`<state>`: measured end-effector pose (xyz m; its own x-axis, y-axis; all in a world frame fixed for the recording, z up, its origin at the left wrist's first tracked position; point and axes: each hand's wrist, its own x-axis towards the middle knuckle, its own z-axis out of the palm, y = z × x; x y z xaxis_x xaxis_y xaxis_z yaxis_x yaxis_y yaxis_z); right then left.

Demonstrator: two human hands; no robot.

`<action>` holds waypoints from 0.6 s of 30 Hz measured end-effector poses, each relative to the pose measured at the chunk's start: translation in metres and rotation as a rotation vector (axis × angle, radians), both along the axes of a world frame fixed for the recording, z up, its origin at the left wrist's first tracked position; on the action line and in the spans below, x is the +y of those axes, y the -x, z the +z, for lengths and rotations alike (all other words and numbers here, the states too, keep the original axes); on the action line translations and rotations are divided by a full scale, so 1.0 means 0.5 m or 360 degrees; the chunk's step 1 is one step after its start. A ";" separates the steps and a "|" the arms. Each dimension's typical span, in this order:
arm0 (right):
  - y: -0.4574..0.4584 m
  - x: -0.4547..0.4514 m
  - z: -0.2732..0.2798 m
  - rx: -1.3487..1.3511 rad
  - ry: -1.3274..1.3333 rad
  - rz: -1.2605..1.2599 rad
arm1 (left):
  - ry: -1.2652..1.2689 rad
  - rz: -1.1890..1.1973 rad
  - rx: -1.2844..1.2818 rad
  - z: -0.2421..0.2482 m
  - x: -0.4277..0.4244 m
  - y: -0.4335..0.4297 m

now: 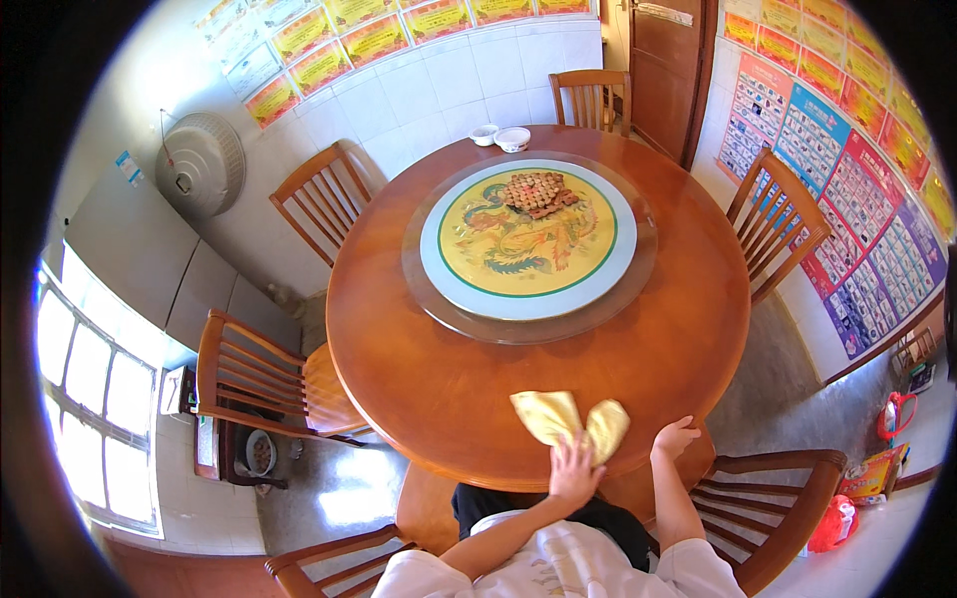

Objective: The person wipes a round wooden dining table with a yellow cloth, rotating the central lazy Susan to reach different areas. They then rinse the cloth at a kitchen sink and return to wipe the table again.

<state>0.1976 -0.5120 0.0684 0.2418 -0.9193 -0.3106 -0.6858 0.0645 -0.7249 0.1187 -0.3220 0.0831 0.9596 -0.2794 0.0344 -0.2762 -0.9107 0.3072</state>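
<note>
My left hand point(574, 472) lies on a yellow cloth point(552, 415) near the front edge of a round wooden table point(448, 404). The cloth is bunched under my fingers and fans out in two lobes on the tabletop. At the table's front right rim is my right hand point(675, 438), with its fingers curled and no cloth in it. Whether it grips the rim or only rests there, I cannot tell. Farther in, a round turntable point(527, 295) with a dragon picture sits on a clear glass disc point(523, 330).
A woven trivet point(532, 191) lies on the turntable's far part. Two white bowls point(513, 139) stand at the table's back edge. Wooden chairs surround the table, including one at left point(254, 381) and one close at right point(777, 508). A grey refrigerator point(142, 247) stands by the window.
</note>
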 end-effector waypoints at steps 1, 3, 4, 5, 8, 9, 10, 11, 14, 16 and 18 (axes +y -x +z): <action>-0.001 -0.004 -0.004 -0.0022 0.0006 0.0023 | 0.0039 -0.0112 -0.0042 0.000 -0.006 0.007; 0.004 0.001 -0.003 -0.0034 0.0009 0.0075 | 0.0012 -0.0318 -0.0089 0.002 0.011 0.016; 0.002 0.003 -0.004 -0.0014 0.0002 0.0071 | -0.0049 -0.0417 -0.0110 0.001 0.033 0.007; 0.001 0.008 0.007 0.0021 -0.0007 0.0071 | -0.0195 -0.0513 -0.0059 0.021 0.058 0.001; 0.001 -0.004 -0.005 -0.0081 0.0017 0.0043 | -0.0290 -0.0466 -0.0065 0.010 0.149 -0.012; 0.001 -0.012 -0.016 -0.0141 0.0024 0.0033 | -0.0290 -0.0331 0.0003 0.017 0.186 -0.018; 0.003 -0.020 -0.023 -0.0198 0.0031 0.0020 | -0.0292 -0.0201 0.0073 0.026 0.230 -0.027; -0.001 -0.007 -0.005 -0.0025 -0.0023 0.0025 | -0.0290 -0.0036 0.0063 0.028 0.290 -0.031; -0.001 -0.003 0.006 0.0035 0.0011 0.0007 | -0.0157 0.0456 0.0026 0.015 0.454 -0.062; -0.004 0.008 0.012 0.0014 -0.0002 0.0033 | -0.0119 0.0848 -0.0129 -0.032 0.593 -0.076; 0.001 0.004 0.015 0.0003 0.0008 0.0010 | -0.0004 0.1183 -0.0122 -0.028 0.614 -0.107</action>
<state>0.1971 -0.5101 0.0760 0.2472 -0.9192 -0.3067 -0.6877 0.0565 -0.7237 0.1722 -0.0149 0.0690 0.8903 0.4421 0.1089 0.3922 -0.8662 0.3096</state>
